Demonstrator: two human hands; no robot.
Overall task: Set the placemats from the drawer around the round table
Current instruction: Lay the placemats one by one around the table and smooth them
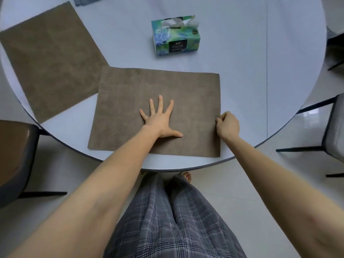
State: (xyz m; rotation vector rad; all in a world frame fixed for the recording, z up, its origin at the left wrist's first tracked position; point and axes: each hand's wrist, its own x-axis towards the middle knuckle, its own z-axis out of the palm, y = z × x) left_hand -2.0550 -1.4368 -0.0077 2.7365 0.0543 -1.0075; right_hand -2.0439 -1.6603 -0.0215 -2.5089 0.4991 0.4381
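Observation:
A brown placemat (189, 94) lies flat on the round pale table (251, 71) near its front edge. My left hand (161, 120) presses on the mat's middle with fingers spread and straight. My right hand (228, 124) pinches the mat's right edge with curled fingers. A second brown placemat (50, 60) lies turned at an angle on the table's left side, its near corner close to the table edge. Part of a grey-blue cloth (83, 0) shows at the table's far edge.
A green tissue box (176, 36) stands on the table beyond the near mat. A brown-seated chair (13, 157) is at the left, a grey chair (335, 131) at the right. My legs in plaid trousers stand at the table's front edge.

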